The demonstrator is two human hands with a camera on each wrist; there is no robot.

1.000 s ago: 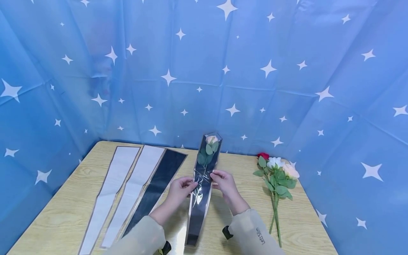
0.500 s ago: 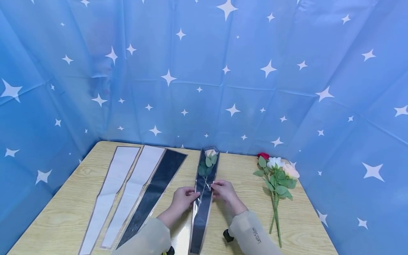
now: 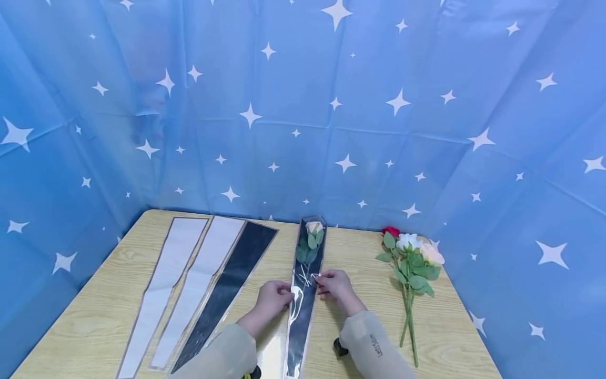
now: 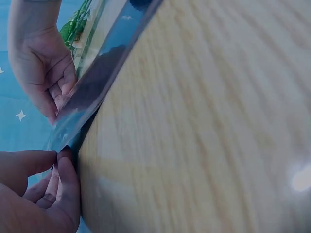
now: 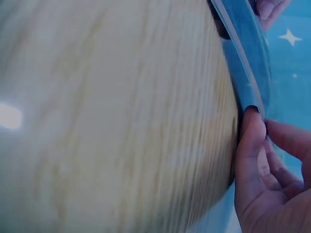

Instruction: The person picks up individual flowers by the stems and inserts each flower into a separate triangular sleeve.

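Note:
A long black flower sleeve [image 3: 300, 316] with a clear front lies in the middle of the table, its narrow end toward me. Inside its wide far end is a pale pink rose [image 3: 314, 228] with green leaves and a stem. My left hand [image 3: 273, 300] pinches the sleeve's left edge between thumb and fingers. On the opposite edge, slightly farther off, my right hand [image 3: 335, 287] pinches the sleeve the same way. Both wrist views show thumb and forefinger meeting on the clear film [image 5: 248, 63].
Left of the sleeve lie two white flower sleeves [image 3: 163, 284] and another black one [image 3: 227, 284], side by side. To the right rests a bunch of red, white and pale pink roses [image 3: 412, 263]. A blue starry curtain [image 3: 303, 105] hangs behind the wooden table [image 3: 80, 316].
Both hands have brought the sleeve with the rose toward me and lower in the head view. Over the last half second it has shifted only slightly. Both hands keep their grip.

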